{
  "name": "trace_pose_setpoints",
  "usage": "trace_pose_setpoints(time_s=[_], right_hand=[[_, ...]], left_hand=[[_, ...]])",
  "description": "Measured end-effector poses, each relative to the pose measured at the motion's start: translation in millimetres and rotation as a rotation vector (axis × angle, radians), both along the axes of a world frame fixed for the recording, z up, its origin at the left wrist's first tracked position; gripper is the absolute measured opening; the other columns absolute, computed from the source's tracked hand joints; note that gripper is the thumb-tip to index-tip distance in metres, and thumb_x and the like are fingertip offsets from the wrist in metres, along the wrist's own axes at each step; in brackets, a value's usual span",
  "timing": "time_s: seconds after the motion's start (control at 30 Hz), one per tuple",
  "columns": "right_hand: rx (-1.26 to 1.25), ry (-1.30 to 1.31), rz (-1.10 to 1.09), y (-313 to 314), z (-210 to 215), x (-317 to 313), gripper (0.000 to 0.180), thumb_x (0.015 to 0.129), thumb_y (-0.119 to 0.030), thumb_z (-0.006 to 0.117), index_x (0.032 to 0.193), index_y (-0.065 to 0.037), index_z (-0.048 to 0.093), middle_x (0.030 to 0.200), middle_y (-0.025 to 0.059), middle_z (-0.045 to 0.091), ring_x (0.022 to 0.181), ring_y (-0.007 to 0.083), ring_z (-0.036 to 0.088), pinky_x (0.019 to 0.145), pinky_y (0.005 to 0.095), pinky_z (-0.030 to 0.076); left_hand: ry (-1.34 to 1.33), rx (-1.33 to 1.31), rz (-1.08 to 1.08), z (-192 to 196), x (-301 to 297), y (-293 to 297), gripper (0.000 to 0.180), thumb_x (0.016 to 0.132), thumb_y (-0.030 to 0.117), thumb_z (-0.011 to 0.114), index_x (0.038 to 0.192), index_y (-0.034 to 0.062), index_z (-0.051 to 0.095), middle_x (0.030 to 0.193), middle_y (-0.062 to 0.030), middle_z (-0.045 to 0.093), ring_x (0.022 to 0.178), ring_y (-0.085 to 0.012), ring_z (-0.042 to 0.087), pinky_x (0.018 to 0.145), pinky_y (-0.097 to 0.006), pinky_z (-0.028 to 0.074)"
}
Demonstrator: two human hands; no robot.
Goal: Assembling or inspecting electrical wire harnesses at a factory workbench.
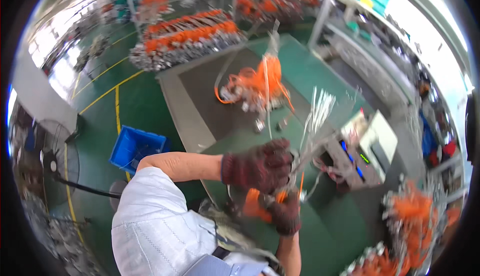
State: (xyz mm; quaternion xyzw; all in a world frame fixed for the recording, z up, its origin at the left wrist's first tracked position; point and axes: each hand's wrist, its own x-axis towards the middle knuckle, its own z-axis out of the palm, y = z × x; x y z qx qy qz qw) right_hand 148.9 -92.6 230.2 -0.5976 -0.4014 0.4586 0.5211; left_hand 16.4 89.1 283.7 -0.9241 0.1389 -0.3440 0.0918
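Fingers of left hand (257, 165) closed on white cable ties (315, 121) fanning toward 1 o'clock; right hand (285, 213) clamped on orange wire bundle (256, 203), directly at 6 o'clock, above green table (320, 231).

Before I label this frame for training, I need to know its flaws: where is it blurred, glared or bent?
Head view: motion blur smears the hands, left hand and right hand, and the white wire bundle they hold; daylight blows out the upper right and far left; the fisheye bends the workbench edges and yellow floor lines; black corners ring the picture.
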Motion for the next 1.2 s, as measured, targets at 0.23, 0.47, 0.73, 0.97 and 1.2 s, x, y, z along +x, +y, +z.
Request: trace_pose_setpoints(time_s=[0.23, 0.47, 0.73, 0.97, 1.2], right_hand=[[-0.025, -0.05, -0.19, 10.8, -7.6, 9.8, 0.025, 0.087, -0.022, 0.074, 0.104, -0.003, 0.074, 0.08, 0.0079, 0.073, 0.073, 0.0162, 0.07, 0.065, 0.0335, 0.054], [-0.291, 0.027, 0.024, 10.9, 27.5, 1.7, 0.032, 0.081, -0.032, 0.082, 0.098, -0.007, 0.076, 0.075, 0.0076, 0.072, 0.064, 0.0169, 0.069, 0.06, 0.0346, 0.054], [0.083, -0.739, 0.401, -41.9, 56.4, 4.5, 0.044, 0.086, -0.039, 0.077, 0.123, -0.016, 0.073, 0.101, 0.0115, 0.076, 0.092, 0.0338, 0.073, 0.082, 0.0429, 0.058], [-0.226, -0.662, -0.326, -66.3, -5.2, 67.9, 0.045, 0.093, -0.031, 0.076, 0.132, -0.01, 0.069, 0.092, 0.0155, 0.076, 0.081, 0.0304, 0.076, 0.076, 0.0388, 0.059], [-0.193, -0.476, -0.301, -51.6, -53.5, 39.8, 0.031, 0.097, -0.028, 0.069, 0.119, -0.005, 0.071, 0.1, 0.0227, 0.074, 0.093, 0.0408, 0.073, 0.08, 0.0464, 0.057]], left_hand=[[0.037, 0.001, -0.015, 17.7, -56.7, -27.9, 0.042, 0.098, 0.048, 0.063, 0.133, 0.024, 0.062, 0.139, -0.0091, 0.061, 0.134, -0.0287, 0.054, 0.12, -0.058, 0.031], [0.275, -1.629, 0.32, -43.7, -22.2, -40.2, 0.08, 0.079, 0.024, 0.087, 0.147, -0.0011, 0.052, 0.14, -0.0159, 0.061, 0.136, -0.028, 0.056, 0.116, -0.048, 0.044], [0.983, -2.53, -0.232, -45.6, -23.6, -81.6, 0.066, 0.081, 0.004, 0.079, 0.144, -0.0006, 0.058, 0.152, -0.0173, 0.054, 0.143, -0.0275, 0.051, 0.122, -0.044, 0.04], [0.839, -2.671, -0.2, -64.4, -19.0, -97.1, 0.05, 0.087, 0.004, 0.078, 0.134, -0.0006, 0.065, 0.141, -0.0155, 0.061, 0.132, -0.0248, 0.058, 0.111, -0.038, 0.048], [0.79, -2.457, 0.067, -54.2, -16.8, -98.7, 0.07, 0.091, 0.019, 0.078, 0.153, 0.0034, 0.049, 0.129, -0.0086, 0.064, 0.123, -0.0174, 0.06, 0.103, -0.035, 0.052]])
